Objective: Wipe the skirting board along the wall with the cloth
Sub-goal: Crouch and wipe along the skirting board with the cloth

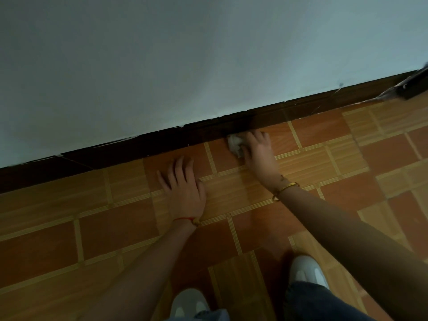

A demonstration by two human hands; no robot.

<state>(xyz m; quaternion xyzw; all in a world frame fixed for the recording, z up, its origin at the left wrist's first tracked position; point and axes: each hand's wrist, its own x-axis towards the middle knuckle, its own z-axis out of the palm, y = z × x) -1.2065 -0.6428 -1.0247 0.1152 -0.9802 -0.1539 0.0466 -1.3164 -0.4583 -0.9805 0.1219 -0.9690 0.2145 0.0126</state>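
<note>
Down in the head view: two hands, one crumpled white cloth [235, 144], two white shoes [309, 272]. Right hand [259, 151] grips the cloth where the dark brown skirting board [162, 141] meets the orange tiled floor [46, 246]. Left hand [183, 184] rests flat, fingers spread, nearby. No writing is readable.

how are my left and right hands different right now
The right hand grips a white cloth at the skirting board; the left hand holds nothing. The left hand lies flat with fingers spread on the floor; the right hand's fingers curl. The right hand is nearer the wall. Both wrists wear bands.
</note>
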